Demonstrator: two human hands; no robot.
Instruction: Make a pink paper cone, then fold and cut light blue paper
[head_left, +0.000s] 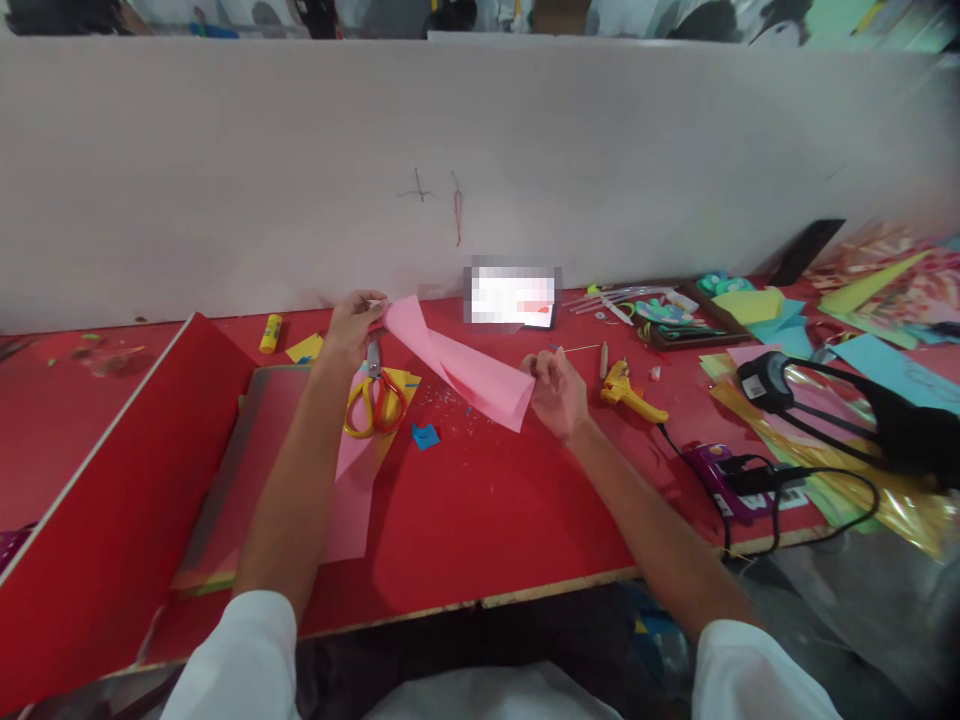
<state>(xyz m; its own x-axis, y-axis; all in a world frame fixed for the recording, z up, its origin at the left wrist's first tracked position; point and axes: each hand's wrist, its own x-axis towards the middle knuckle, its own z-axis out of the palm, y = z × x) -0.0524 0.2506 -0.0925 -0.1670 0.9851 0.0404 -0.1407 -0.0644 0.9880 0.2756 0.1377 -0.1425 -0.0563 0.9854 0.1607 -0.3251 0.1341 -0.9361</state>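
Note:
A sheet of pink paper (472, 370), curled along its length, stretches between my two hands above the red table (487, 520). My left hand (356, 325) pinches its upper left end. At the lower right end, the fingers of my right hand (559, 390) are closed at the paper's edge. A thin pale stick (581, 348) shows just beyond those fingers; whether they touch it I cannot tell. Scissors with yellow and orange handles (360, 410) lie below my left hand, on yellow and pink paper (352, 510). A blue paper scrap (425, 436) lies nearby.
A yellow glue gun (630, 392) and a purple power strip (731, 480) with black cables are on the right. Behind stand a blurred screen (514, 298) and a brown tray (712, 325) of craft pieces. A glue stick (271, 334) and red divider (150, 480) are left.

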